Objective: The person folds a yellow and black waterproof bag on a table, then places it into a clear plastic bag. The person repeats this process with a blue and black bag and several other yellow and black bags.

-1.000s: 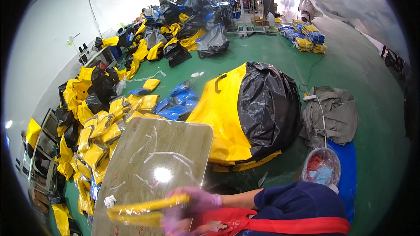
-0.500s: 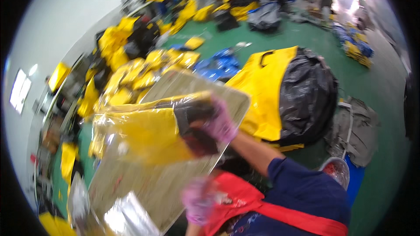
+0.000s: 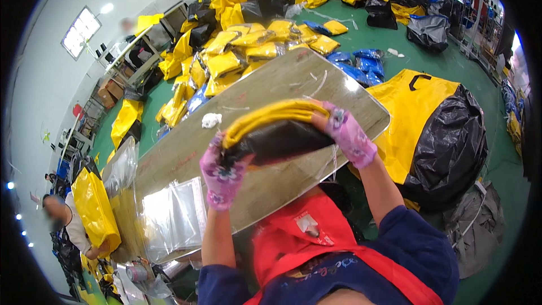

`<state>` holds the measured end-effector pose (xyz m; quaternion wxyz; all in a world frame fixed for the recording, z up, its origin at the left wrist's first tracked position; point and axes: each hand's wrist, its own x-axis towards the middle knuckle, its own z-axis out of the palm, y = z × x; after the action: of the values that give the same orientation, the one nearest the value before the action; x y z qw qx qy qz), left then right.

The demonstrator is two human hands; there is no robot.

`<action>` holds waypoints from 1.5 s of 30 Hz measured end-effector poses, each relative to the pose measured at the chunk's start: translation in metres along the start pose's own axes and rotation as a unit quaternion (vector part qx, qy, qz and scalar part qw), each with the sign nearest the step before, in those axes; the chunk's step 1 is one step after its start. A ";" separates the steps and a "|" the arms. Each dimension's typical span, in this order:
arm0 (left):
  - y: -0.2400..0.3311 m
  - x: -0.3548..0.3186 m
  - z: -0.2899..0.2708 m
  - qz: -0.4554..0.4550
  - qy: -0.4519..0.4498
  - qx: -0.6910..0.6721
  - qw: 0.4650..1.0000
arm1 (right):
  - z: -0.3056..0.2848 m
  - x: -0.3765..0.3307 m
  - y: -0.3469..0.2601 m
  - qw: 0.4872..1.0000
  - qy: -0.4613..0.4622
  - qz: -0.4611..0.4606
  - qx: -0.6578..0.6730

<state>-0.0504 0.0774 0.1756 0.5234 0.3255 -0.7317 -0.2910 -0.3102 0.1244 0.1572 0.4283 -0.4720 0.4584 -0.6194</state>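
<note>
My left hand (image 3: 222, 174) and my right hand (image 3: 351, 137), both in pink flowered gloves with bare fingertips, grip opposite ends of a folded yellow and black tarpaulin bundle (image 3: 282, 140). Its layered yellow folds face up and away from me, and its black side is toward me. The bundle is held over a worn, shiny table (image 3: 257, 197) and bows upward in the middle. Left of my left hand, a stack of clear plastic bags (image 3: 174, 214) lies on the table. A small crumpled white wad (image 3: 212, 120) sits beyond that hand.
Yellow packets (image 3: 248, 51) and blue packets (image 3: 361, 66) are heaped past the table. On the right stands a big yellow and black bag (image 3: 435, 130), beside grey cloth (image 3: 477, 229) on the green floor. A person (image 3: 76, 220) at far left handles a yellow piece (image 3: 95, 209).
My left hand, earlier apart and low, now grips the bundle's left end. The yellow and black material, earlier held up by my right hand alone, is now folded between both hands. The view has turned.
</note>
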 end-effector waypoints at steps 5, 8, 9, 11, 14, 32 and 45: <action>-0.012 -0.016 0.006 0.115 0.081 0.023 0.990 | 0.018 0.007 0.003 0.994 0.091 -0.023 0.051; -0.002 -0.019 0.008 0.015 0.136 -0.060 0.989 | 0.033 0.010 0.005 0.992 0.117 -0.042 0.018; -0.002 -0.018 0.004 0.000 0.165 -0.042 0.985 | 0.037 0.012 0.006 0.992 0.116 -0.048 0.002; -0.001 -0.024 -0.005 -0.013 0.190 -0.049 0.980 | 0.043 0.006 -0.004 0.991 0.102 -0.072 -0.041; 0.016 -0.035 -0.030 0.047 0.202 -0.199 0.958 | 0.063 -0.020 -0.043 0.980 0.056 -0.188 0.023; 0.060 0.032 -0.071 -0.069 0.166 -0.191 0.965 | 0.057 0.040 -0.098 0.980 -0.043 -0.190 0.038; -0.144 -0.084 -0.027 -0.315 0.156 -0.317 0.881 | 0.034 -0.004 0.131 0.986 -0.083 0.141 -0.003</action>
<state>0.0200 0.0516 0.0242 0.5866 0.3970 -0.3683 -0.6022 -0.2631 0.0949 0.0338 0.5469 -0.4533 0.4850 -0.5101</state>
